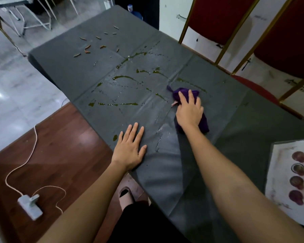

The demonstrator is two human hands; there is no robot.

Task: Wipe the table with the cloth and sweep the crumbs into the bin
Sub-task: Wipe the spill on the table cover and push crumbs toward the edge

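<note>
While the grey table [235, 120] is showing a wet smeared patch near its front edge, the left hand [130, 148] is bracing flat beside it with fingers spread, and the right hand [189, 111] is pressing the purple cloth [184, 92] down mid-table, fingers straight and slightly apart. Wiping is looking barely begun: green streaks [125, 77] are lying mostly left of the cloth, orange crumbs [87, 48] are sitting far left, no bin showing. Red chairs [218, 16] are crowding the right edge, a stained sheet [279, 172] covering the near right corner.
</note>
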